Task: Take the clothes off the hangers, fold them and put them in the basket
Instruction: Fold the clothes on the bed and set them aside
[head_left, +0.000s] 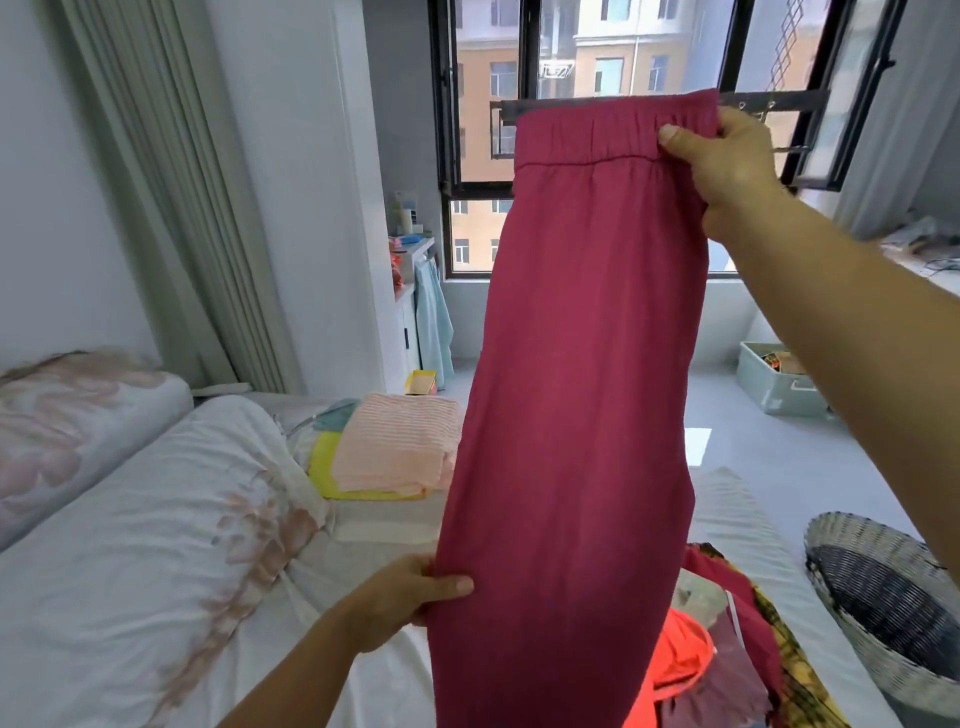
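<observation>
Nearest, our left hand (415, 592) pinches the lower edge of the magenta trousers (587, 364), loose clothes (701, 670) heaped beneath on the bed (130, 519), woven basket (878, 551) at right, our right hand (727, 161) grips the elastic waistband (597, 135) aloft, folded striped stack (400, 447) beyond.

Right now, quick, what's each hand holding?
Left hand: holding the dark red trousers low on their left edge, thumb in front.
Right hand: gripping the same trousers at the elastic waistband.

Plain raspberry-red trousers (587, 338) are held between the grips, a pink-and-white striped folded garment (400, 441) is seen up-left of the lower grip, and a grey-and-black woven basket (857, 545) well right of it.
</observation>
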